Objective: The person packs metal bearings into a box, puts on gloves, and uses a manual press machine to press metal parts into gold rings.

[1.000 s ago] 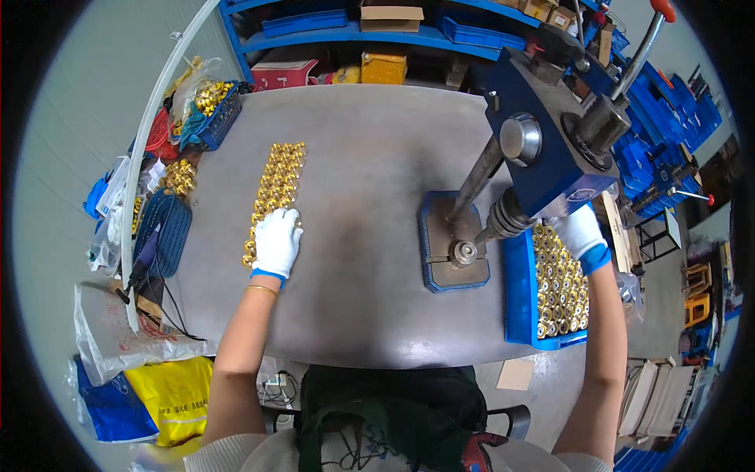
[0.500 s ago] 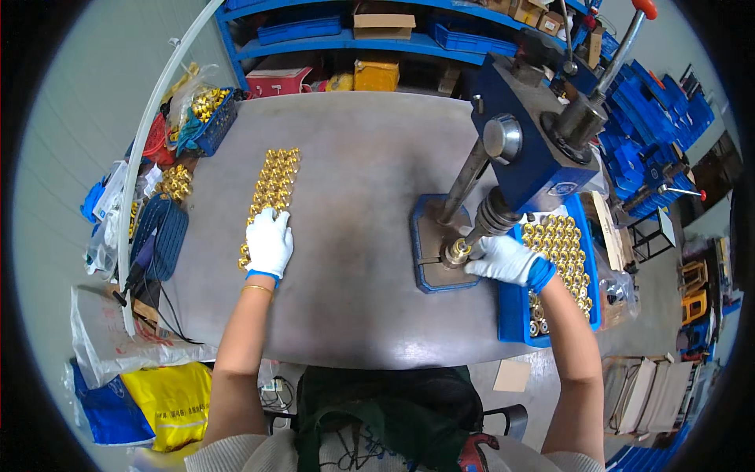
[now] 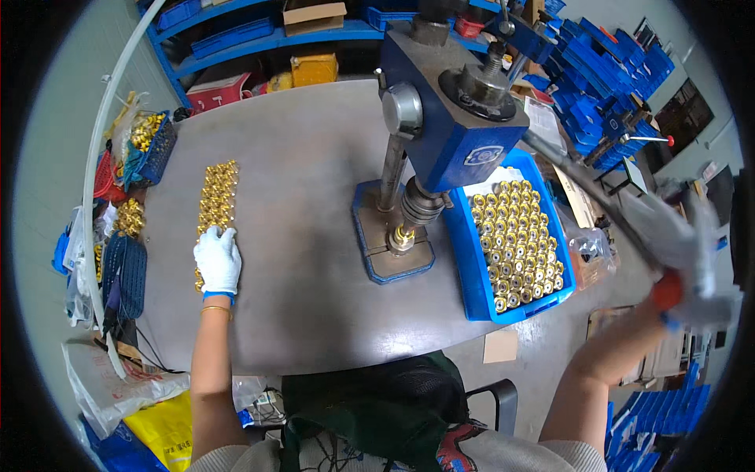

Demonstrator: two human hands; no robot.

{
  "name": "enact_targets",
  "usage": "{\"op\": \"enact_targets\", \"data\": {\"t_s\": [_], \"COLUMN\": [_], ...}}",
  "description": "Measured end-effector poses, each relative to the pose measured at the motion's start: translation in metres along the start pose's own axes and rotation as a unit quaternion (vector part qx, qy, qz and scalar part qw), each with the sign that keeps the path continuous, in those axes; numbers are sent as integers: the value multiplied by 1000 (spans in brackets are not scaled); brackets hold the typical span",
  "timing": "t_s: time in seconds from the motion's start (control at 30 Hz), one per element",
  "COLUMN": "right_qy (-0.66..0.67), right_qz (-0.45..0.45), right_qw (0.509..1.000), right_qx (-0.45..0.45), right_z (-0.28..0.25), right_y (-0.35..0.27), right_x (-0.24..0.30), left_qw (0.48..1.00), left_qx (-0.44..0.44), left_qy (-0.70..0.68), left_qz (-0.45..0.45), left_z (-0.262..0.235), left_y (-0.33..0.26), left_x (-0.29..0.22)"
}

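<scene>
Resting flat, my gloved left hand (image 3: 217, 262) lies with fingers spread loosely on the near end of the brass fittings row (image 3: 215, 206) on the grey table (image 3: 299, 236), gripping nothing. My right hand (image 3: 683, 252), blurred, closes around the press lever (image 3: 591, 200) near its red knob. One brass piece (image 3: 403, 234) sits under the blue press (image 3: 448, 118), beside the blue tray (image 3: 472, 271) of fittings.

Beyond the left hand (image 3: 218, 259), across the grey tabletop (image 3: 299, 157): blue shelving (image 3: 236, 31) with cardboard boxes (image 3: 314, 14). Left of that hand: a mesh basket (image 3: 153, 145), a white tube (image 3: 102, 157). Below it, a yellow bag (image 3: 165, 425). Beyond the right hand (image 3: 680, 252): stacked blue bins (image 3: 605, 86).
</scene>
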State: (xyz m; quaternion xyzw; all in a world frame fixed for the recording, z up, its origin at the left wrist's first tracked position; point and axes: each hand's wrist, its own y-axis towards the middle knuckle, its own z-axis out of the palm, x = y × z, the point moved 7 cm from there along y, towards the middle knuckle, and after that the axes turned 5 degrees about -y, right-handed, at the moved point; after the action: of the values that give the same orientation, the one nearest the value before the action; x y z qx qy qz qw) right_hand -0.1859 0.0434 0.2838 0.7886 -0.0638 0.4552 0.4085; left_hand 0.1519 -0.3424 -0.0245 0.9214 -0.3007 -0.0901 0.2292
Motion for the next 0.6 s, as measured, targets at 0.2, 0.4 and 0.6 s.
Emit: {"op": "enact_targets", "data": {"t_s": [0.2, 0.4, 0.6], "right_qy": [-193, -179, 240], "right_qz": [171, 147, -17], "right_qw": [957, 936, 906], "right_qx": [130, 267, 348], "right_z": [49, 49, -13], "right_y": [-34, -26, 95], "right_x": [-141, -131, -76], "left_qw": [996, 905, 863], "left_qx": [-44, 0, 95], "left_qy": [-77, -402, -492], "left_qz": [0, 140, 62], "left_z": [-26, -48, -24], "left_y": [5, 24, 32], "left_x": [-31, -206, -272]}}
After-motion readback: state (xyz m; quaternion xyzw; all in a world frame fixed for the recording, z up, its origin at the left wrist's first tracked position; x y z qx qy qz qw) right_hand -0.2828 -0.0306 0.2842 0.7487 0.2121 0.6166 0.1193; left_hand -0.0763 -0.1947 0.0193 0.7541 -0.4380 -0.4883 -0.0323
